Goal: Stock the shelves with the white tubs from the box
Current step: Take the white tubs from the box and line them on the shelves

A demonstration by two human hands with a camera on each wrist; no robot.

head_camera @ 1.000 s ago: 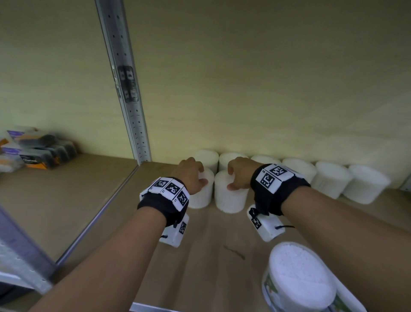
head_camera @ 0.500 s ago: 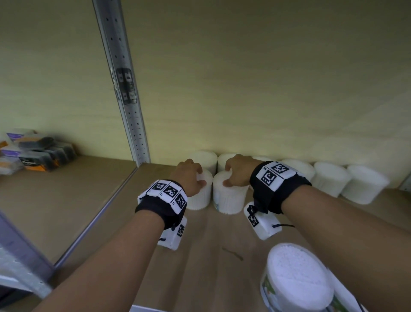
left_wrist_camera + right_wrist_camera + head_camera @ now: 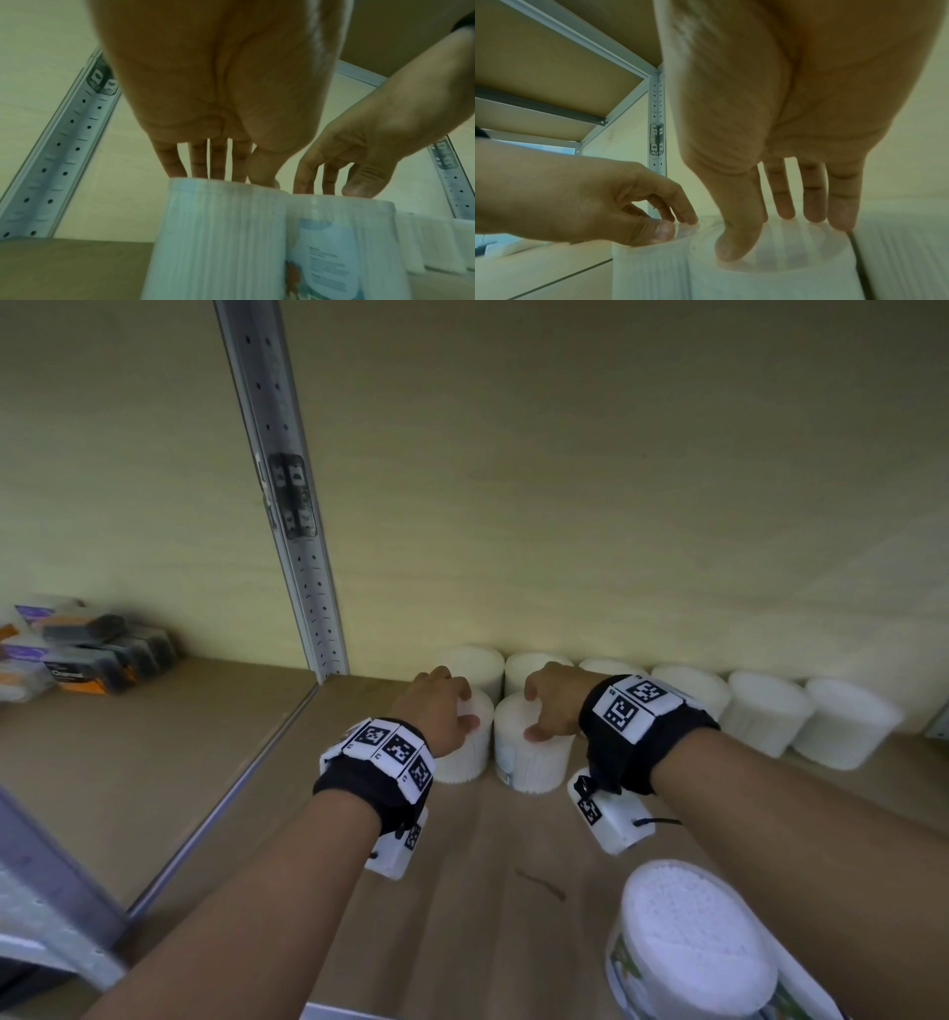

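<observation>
Two white ribbed tubs stand side by side on the wooden shelf [image 3: 462, 875], just in front of a back row of white tubs [image 3: 765, 716]. My left hand [image 3: 436, 711] rests its fingertips and thumb on the lid of the left tub [image 3: 464, 755]. My right hand [image 3: 552, 701] does the same on the right tub [image 3: 531, 765], which has a blue label. In the left wrist view my left hand [image 3: 213, 162] reaches down to its tub [image 3: 213, 233]. The right wrist view shows my right hand [image 3: 782, 192] pressing into the sunken lid of its tub [image 3: 770, 274].
A perforated metal upright [image 3: 298, 557] splits the shelf bays at the left. Dark and orange packages [image 3: 77, 654] lie on the left bay. A larger white-lidded tub with a green label [image 3: 688, 947] sits under my right forearm. Bare shelf lies in front of the two tubs.
Hardly anything: both hands stay on top of their tubs, and the right thumb has shifted slightly along its lid's front edge.
</observation>
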